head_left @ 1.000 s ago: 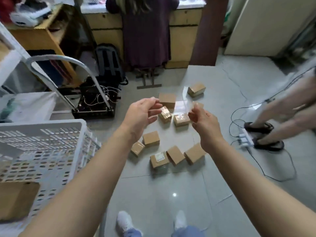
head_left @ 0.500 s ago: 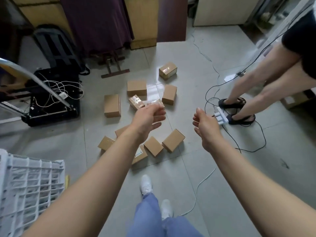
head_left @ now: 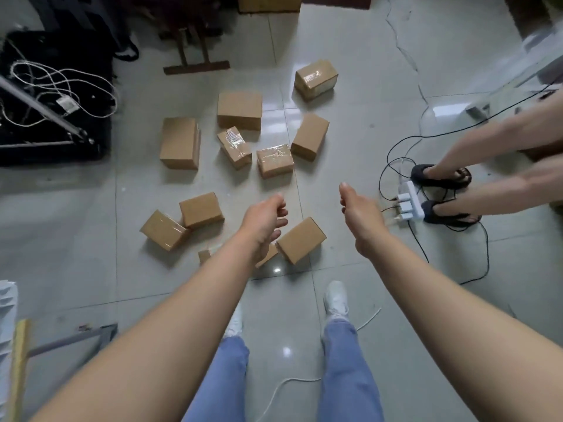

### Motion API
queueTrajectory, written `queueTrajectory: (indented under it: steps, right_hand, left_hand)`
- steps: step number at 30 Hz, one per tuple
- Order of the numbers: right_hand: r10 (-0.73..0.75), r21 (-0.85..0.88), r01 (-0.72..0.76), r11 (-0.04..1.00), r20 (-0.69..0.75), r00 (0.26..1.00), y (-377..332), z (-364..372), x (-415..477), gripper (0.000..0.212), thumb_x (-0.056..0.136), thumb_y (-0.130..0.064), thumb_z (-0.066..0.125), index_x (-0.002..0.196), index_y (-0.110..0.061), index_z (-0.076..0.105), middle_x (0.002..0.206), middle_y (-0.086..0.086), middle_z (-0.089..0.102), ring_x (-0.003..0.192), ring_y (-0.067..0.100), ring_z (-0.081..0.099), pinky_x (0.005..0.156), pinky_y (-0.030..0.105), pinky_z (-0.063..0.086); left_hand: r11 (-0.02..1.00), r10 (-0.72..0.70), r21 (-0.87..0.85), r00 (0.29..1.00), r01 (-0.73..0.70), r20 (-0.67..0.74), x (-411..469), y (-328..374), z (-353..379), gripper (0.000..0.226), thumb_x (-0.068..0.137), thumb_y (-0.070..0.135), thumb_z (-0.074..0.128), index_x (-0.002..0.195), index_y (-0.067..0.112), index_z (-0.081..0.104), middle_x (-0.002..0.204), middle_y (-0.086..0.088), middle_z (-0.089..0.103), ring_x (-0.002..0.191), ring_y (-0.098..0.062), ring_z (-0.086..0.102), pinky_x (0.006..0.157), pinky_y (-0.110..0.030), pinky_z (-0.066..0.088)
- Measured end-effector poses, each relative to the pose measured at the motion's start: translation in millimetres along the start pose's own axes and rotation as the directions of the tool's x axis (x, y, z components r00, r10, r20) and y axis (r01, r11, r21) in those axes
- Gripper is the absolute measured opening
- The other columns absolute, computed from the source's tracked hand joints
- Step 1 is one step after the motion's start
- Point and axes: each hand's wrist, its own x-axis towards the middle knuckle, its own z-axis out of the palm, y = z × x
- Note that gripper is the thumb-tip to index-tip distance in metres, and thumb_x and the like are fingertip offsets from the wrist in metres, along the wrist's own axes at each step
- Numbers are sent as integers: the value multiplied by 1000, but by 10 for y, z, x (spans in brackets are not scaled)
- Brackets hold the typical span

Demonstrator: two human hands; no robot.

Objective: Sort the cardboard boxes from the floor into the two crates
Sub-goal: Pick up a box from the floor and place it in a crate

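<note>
Several brown cardboard boxes lie scattered on the tiled floor. My left hand (head_left: 264, 222) hangs over a plain box (head_left: 301, 240) near my feet, fingers loosely curled, holding nothing. My right hand (head_left: 361, 219) reaches out just right of it, thumb up, also empty. Further off lie a taped box (head_left: 274, 160), a smaller taped box (head_left: 234, 146), a long box (head_left: 179, 142) and a far box (head_left: 316, 78). Two more boxes (head_left: 182, 219) sit to the left. Only a white crate corner (head_left: 6, 303) shows at the left edge.
Another person's legs in dark sandals (head_left: 441, 176) stand at the right beside a white power strip (head_left: 409, 201) with black cables. A black case with white cords (head_left: 51, 95) sits at the upper left. A white cord (head_left: 292, 382) lies by my feet.
My view has tilted down and closer to the floor boxes; the crate has slid almost out of sight at the left. Both hands have lowered toward the boxes, still empty.
</note>
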Motion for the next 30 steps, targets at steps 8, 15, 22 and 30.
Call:
queueTrajectory:
  steps: [8, 15, 22, 30]
  right_hand:
    - [101, -239, -58, 969, 170, 980, 954, 288, 1674, 58, 94, -47, 46, 107, 8, 59, 118, 23, 59, 105, 35, 54, 98, 28, 26]
    - [111, -384, -19, 923, 220, 969, 2019, 656, 2851, 66, 95, -49, 45, 122, 12, 49, 134, 15, 52, 122, 26, 48, 99, 38, 39]
    - [211, -467, -54, 882, 292, 933, 3131, 1143, 3629, 63, 95, -54, 39, 132, -4, 49, 133, 9, 53, 117, 25, 51, 96, 35, 41]
    - [245, -374, -149, 915, 224, 943, 3194, 1140, 3638, 68, 94, -58, 38, 139, -7, 41, 140, 6, 46, 116, 22, 45, 89, 30, 30]
  left_hand:
    - [965, -214, -193, 958, 177, -193, 1609, -1052, 418, 20, 95, 33, 48, 91, 14, 53, 84, -1, 49, 74, -14, 48, 68, -28, 40]
    - [940, -321, -205, 908, 272, -269, 2866, -2122, 583, 24, 97, 35, 46, 82, 16, 51, 68, 5, 45, 61, -11, 43, 54, -25, 30]
    - [907, -386, -276, 892, 319, -236, 3787, -2976, 603, 28, 99, 40, 40, 120, 22, 45, 81, 11, 48, 67, -3, 43, 54, -20, 30]
    - [888, -353, -378, 916, 263, -192, 3897, -2974, 569, 35, 95, 55, 38, 95, 25, 56, 101, 8, 64, 92, -12, 60, 94, -34, 43]
